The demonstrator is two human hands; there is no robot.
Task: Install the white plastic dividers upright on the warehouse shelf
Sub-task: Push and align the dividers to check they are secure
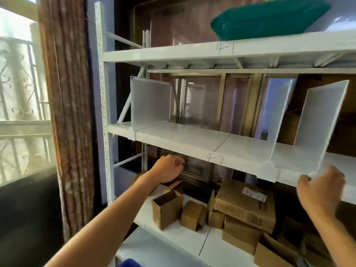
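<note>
Gripping the front lower corner of a tilted white corrugated-plastic divider (323,120) at the front edge of the white metal shelf board marked 4-2 (183,135), the right hand (321,186) curls its fingers round the panel; blur hides the exact hold. A second white divider (281,120) stands just left of it. A third white divider (150,103) stands upright at the board's left end. The left hand (169,169), fingers curled into a fist, hovers just under the front edge. Brown cardboard boxes (244,207) sit on the board below.
</note>
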